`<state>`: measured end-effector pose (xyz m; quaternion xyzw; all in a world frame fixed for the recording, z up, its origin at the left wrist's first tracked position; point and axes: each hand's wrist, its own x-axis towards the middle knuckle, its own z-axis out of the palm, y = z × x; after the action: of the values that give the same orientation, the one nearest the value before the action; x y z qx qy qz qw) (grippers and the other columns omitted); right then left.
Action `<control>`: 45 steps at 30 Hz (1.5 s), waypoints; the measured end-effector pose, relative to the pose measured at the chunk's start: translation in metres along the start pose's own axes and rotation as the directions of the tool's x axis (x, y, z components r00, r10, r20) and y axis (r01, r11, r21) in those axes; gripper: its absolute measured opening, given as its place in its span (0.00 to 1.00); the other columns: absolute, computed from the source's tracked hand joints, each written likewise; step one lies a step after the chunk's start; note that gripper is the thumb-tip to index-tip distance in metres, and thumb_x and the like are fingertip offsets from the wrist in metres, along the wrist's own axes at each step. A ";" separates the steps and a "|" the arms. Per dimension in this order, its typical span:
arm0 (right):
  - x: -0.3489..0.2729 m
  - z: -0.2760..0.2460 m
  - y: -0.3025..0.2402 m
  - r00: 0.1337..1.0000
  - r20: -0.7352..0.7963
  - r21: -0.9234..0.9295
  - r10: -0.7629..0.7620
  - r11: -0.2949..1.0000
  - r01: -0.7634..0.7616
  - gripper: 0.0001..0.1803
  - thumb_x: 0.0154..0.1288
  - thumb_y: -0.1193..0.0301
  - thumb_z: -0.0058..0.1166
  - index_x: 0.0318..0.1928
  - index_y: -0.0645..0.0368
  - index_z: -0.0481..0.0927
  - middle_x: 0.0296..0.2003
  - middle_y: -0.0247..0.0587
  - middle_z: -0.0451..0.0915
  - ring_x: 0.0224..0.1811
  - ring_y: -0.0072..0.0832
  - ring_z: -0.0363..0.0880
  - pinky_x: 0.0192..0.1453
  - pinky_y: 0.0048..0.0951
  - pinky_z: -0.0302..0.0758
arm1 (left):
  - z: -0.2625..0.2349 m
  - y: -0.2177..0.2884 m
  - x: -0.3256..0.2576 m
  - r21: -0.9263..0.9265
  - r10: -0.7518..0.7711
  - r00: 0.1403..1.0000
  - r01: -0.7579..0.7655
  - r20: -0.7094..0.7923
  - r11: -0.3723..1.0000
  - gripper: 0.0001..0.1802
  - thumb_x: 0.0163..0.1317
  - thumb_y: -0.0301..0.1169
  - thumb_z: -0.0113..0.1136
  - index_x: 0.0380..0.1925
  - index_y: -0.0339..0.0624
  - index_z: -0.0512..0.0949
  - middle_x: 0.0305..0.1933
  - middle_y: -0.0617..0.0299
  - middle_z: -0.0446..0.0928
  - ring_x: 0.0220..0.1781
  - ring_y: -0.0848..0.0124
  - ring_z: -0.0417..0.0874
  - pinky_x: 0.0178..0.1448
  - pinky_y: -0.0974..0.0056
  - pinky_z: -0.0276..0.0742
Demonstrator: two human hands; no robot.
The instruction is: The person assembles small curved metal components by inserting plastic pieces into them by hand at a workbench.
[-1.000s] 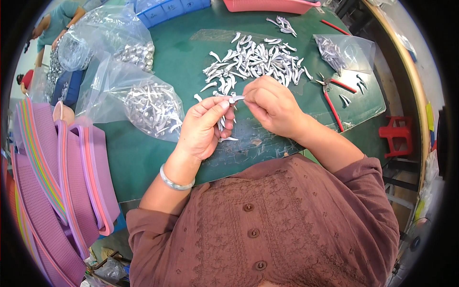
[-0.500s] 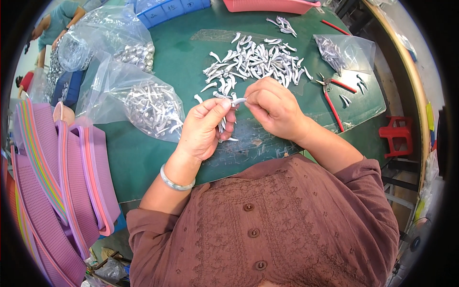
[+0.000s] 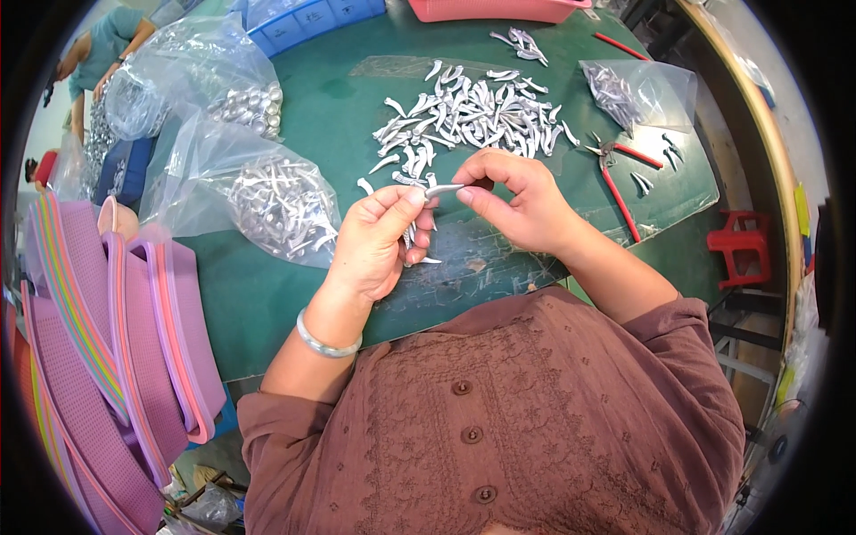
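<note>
Between the thumb and forefinger of my left hand (image 3: 370, 239) is a small curved silver metal piece (image 3: 443, 190), its narrow end pointing right. More such pieces show against the curled lower fingers of that hand. My right hand (image 3: 528, 203) pinches the narrow tip with thumb and forefinger, its other fingers curled in. Just beyond both hands, a loose pile of similar silver pieces (image 3: 486, 116) spreads over the green tabletop (image 3: 312, 85). One piece lies on the table beside my left fingers.
Red-handled pliers (image 3: 617, 192) lie open at the right, near a few loose pieces (image 3: 642, 184). Clear bags of metal parts sit at right (image 3: 615, 96) and left (image 3: 283, 203). Purple baskets (image 3: 169, 330) crowd the left. Blue (image 3: 312, 22) and pink bins (image 3: 499, 9) stand behind. A person (image 3: 116, 45) works far left.
My right hand has turned and its thumb and forefinger have spread around the tip, leaving more of the metal piece visible. My left hand keeps its pinch.
</note>
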<state>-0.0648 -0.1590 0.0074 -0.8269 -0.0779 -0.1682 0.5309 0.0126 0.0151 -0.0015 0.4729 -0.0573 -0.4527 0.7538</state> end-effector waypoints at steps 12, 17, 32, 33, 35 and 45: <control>-0.003 0.000 0.001 1.000 -0.013 0.000 0.003 1.000 -0.003 0.04 0.51 0.80 0.53 0.30 0.65 0.75 0.25 0.37 0.75 0.27 0.22 0.73 0.32 0.21 0.70 | 0.001 0.000 -0.001 -0.031 0.097 0.995 -0.096 0.038 0.995 0.11 0.57 0.27 0.53 0.40 0.36 0.73 0.28 0.62 0.74 0.25 0.79 0.72 0.23 0.76 0.67; -0.003 0.002 0.000 1.000 -0.020 -0.014 -0.013 1.000 0.013 0.04 0.51 0.81 0.53 0.30 0.64 0.75 0.25 0.38 0.75 0.28 0.24 0.74 0.32 0.22 0.70 | 0.000 0.000 -0.001 -0.049 0.099 0.994 -0.097 0.041 0.994 0.11 0.57 0.27 0.53 0.41 0.36 0.74 0.29 0.61 0.75 0.25 0.79 0.72 0.23 0.76 0.67; -0.004 0.003 0.002 0.998 -0.036 -0.023 -0.050 0.999 0.050 0.05 0.50 0.81 0.54 0.30 0.64 0.75 0.25 0.40 0.76 0.28 0.27 0.75 0.32 0.24 0.71 | 0.001 0.000 -0.001 -0.030 0.107 0.994 -0.106 0.027 0.994 0.10 0.58 0.26 0.52 0.40 0.38 0.74 0.28 0.63 0.74 0.25 0.79 0.71 0.24 0.76 0.66; -0.004 0.003 0.002 0.998 -0.032 -0.026 -0.052 0.998 0.051 0.05 0.50 0.81 0.54 0.30 0.64 0.75 0.25 0.40 0.76 0.28 0.27 0.75 0.32 0.24 0.71 | 0.001 0.000 -0.001 -0.032 0.105 0.994 -0.104 0.027 0.994 0.10 0.58 0.26 0.52 0.40 0.38 0.74 0.28 0.63 0.74 0.25 0.79 0.71 0.24 0.76 0.66; -0.004 0.003 0.001 0.999 -0.028 -0.030 -0.046 0.999 0.045 0.05 0.50 0.81 0.54 0.30 0.64 0.75 0.25 0.40 0.76 0.28 0.27 0.75 0.32 0.24 0.71 | 0.002 0.000 -0.001 -0.033 0.103 0.994 -0.103 0.027 0.994 0.10 0.58 0.26 0.52 0.40 0.38 0.74 0.28 0.63 0.74 0.25 0.79 0.71 0.24 0.76 0.66; -0.005 0.003 -0.001 1.000 -0.018 -0.032 -0.023 0.999 0.022 0.05 0.50 0.80 0.54 0.30 0.64 0.75 0.26 0.40 0.77 0.28 0.27 0.76 0.32 0.23 0.72 | 0.001 0.000 -0.001 -0.033 0.083 0.996 -0.082 0.018 0.996 0.09 0.59 0.27 0.50 0.40 0.38 0.74 0.26 0.65 0.73 0.24 0.80 0.70 0.24 0.77 0.65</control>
<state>-0.0686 -0.1555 0.0050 -0.8326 -0.0797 -0.1831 0.5166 0.0112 0.0145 -0.0007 0.4533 -0.0769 -0.4266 0.7788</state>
